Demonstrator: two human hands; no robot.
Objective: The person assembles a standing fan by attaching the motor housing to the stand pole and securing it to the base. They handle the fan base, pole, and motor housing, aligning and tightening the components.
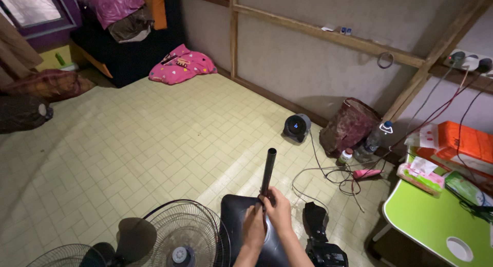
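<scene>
Both grips closed: right hand (279,209) and left hand (254,226) clasp black pole (268,170) upright on fan base (237,221)

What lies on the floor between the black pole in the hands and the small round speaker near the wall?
In the head view, only bare tiled floor lies between the black pole and the round speaker; the grey cable runs just to its right.

We see a pale yellow-green tiled floor (154,138) under dim light, brightest in a glossy streak at its middle. Grey panelled walls (303,61) carry a bare wooden frame (328,37). A purple-framed window (36,10) glows at the top left corner. A lime-green low table (431,221) stands at right.
</scene>
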